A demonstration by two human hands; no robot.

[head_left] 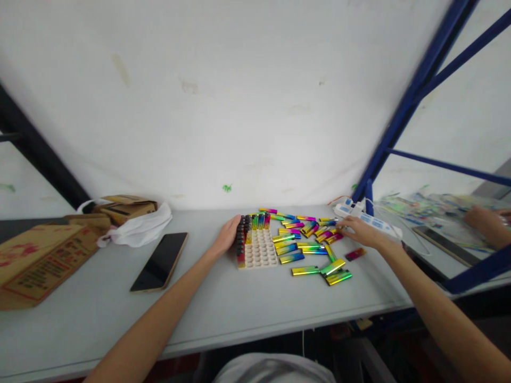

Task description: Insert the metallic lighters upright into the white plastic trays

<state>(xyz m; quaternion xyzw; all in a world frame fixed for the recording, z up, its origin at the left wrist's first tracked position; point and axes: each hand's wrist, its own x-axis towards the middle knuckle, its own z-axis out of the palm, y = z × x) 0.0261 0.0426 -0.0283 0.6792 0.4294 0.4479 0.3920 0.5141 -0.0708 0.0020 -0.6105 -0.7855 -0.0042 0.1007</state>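
Observation:
Several shiny multicoloured lighters (293, 249) lie scattered on the table, yellow, green, blue and pink. To their left sits a white tray (261, 254) with rows of holes. Dark-topped lighters (241, 236) stand upright along its left side, and a few more fill its far row. My left hand (228, 235) rests against the left side of the standing lighters, fingers stretched out along them and partly hidden. Over the right end of the loose lighters is my right hand (357, 231), its fingers apart and slightly bent, with the tips close to the lighters.
A phone (160, 261) lies left of my left arm. Farther left are a cardboard box (48, 260) and a white plastic bag (139, 229). A power strip (379, 223) lies behind my right hand, near a blue metal frame (399, 127). Another person's hand (485, 223) shows beyond it.

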